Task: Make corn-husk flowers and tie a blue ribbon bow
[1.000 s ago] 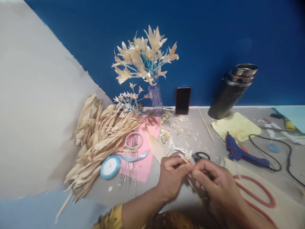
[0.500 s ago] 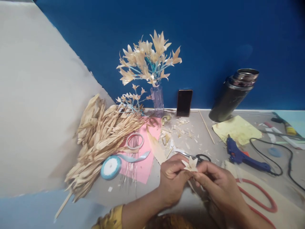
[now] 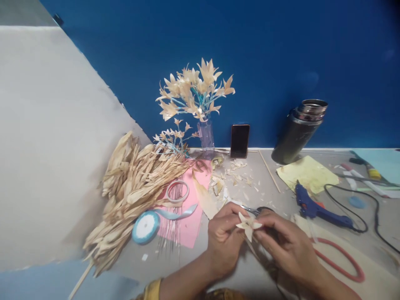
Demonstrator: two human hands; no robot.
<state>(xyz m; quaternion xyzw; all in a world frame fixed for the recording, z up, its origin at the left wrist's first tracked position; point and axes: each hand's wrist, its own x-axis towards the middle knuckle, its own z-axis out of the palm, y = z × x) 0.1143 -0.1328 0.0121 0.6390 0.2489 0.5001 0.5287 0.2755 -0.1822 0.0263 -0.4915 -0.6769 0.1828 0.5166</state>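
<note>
The cream, star-shaped, husk-like flower (image 3: 249, 225) sits between both hands, black-handled metal scissors (image 3: 249, 209) at its one o'clock. The left hand (image 3: 225, 239) has fingers curled closed at its base; the right hand (image 3: 285, 243) pinches its three o'clock edge. Best grip lightly, low down, lest thin petals (image 3: 249, 236) crease

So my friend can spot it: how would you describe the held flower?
Below the blue wall lies a grey table. Over it, between the left hand and right hand, is one small, pale, star-shaped flower. Unlike the blue-stemmed flowers in the vase, it is hand-held.
</note>
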